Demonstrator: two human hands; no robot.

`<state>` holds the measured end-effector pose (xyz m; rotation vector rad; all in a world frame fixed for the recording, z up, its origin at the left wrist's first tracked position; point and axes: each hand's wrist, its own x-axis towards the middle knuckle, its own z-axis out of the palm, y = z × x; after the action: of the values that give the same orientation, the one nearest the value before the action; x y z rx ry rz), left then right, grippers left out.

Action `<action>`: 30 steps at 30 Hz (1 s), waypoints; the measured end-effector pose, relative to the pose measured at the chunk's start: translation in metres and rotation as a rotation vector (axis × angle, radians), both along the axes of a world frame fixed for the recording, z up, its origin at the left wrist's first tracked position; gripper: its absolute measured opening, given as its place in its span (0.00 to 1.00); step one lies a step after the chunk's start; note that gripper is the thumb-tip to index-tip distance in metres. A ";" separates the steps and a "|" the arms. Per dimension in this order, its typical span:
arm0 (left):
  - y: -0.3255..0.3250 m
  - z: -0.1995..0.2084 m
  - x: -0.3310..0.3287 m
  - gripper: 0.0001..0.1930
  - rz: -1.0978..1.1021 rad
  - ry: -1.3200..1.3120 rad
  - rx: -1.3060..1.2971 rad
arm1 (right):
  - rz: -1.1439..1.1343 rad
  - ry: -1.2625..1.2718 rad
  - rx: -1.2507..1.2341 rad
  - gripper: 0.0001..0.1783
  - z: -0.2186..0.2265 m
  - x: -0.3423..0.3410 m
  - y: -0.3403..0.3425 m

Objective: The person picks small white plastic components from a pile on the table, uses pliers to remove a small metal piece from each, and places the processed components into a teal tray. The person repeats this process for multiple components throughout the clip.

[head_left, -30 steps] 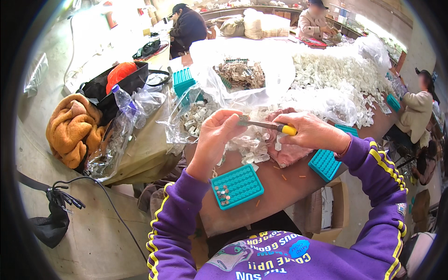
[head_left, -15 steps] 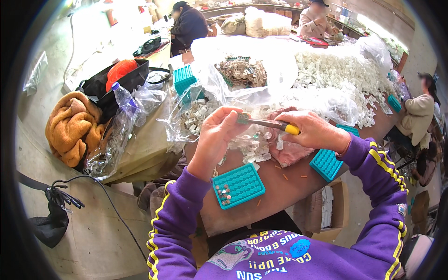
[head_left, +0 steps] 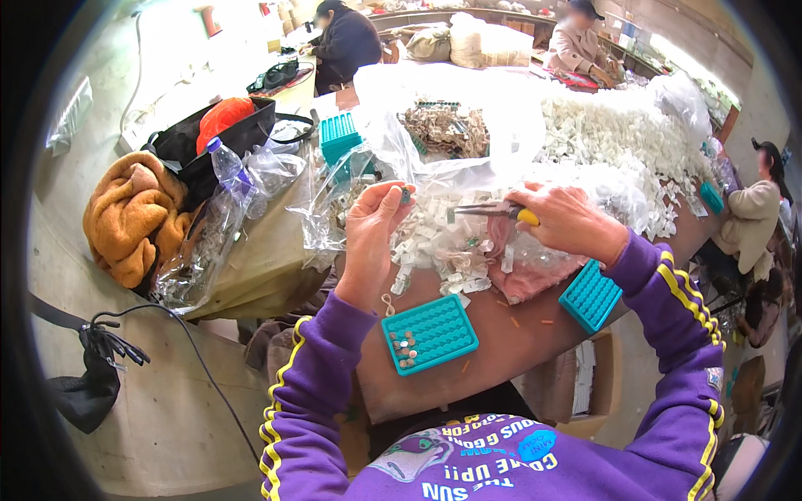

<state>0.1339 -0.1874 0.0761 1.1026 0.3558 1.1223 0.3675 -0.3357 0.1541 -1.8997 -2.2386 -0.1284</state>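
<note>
My left hand (head_left: 373, 219) pinches a small dark green piece (head_left: 406, 195), perhaps a bit of circuit board, between thumb and fingertips. Wrapped round the yellow and black handles of a pair of long-nose pliers (head_left: 489, 209) is my right hand (head_left: 568, 220). The pliers' jaws point left and stand apart from the green piece. Below my hands lies a teal ridged tray (head_left: 455, 355), with several small round parts (head_left: 404, 351) at its left end. White plastic pieces (head_left: 439, 242) are heaped on the table behind it.
A second teal tray (head_left: 591, 296) lies at the right table edge beside a pink cloth (head_left: 530, 280). Stacked teal trays (head_left: 339, 138), a clear bottle (head_left: 227, 167) and an orange-brown cloth (head_left: 134, 221) are leftward. Beyond is a large white heap (head_left: 618, 138). Three people sit around.
The pliers have come away from the green piece and moved right. My left hand has drawn slightly left, turning the piece. The person at the back right has lowered their hands.
</note>
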 end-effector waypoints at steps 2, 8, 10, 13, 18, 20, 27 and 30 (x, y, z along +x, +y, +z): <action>0.000 0.000 0.001 0.10 -0.031 -0.019 -0.037 | -0.064 -0.133 0.054 0.13 -0.001 0.001 0.002; -0.019 0.003 0.010 0.09 -0.247 -0.109 -0.145 | 0.051 0.085 0.080 0.21 0.001 -0.008 -0.004; -0.024 0.007 0.013 0.10 -0.275 -0.110 -0.144 | 0.001 0.111 0.025 0.19 0.005 -0.011 -0.007; -0.031 0.012 0.016 0.10 -0.294 -0.079 -0.121 | 0.017 0.128 0.019 0.17 0.008 -0.014 -0.013; -0.037 0.012 0.023 0.10 -0.304 -0.061 -0.116 | 0.027 0.135 0.052 0.19 0.004 -0.009 -0.020; -0.039 0.010 0.026 0.10 -0.317 -0.091 -0.084 | -0.022 0.112 0.000 0.24 0.001 -0.005 -0.023; -0.050 0.019 0.019 0.10 -0.223 0.062 -0.028 | 0.203 0.222 0.014 0.19 -0.005 0.007 -0.029; -0.058 0.020 0.017 0.11 -0.257 -0.023 0.001 | 0.217 0.305 0.034 0.17 -0.008 0.005 -0.032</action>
<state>0.1509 -0.2454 0.0962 1.1012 0.1890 0.9063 0.3729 -0.3680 0.1461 -1.5270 -2.1947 0.1450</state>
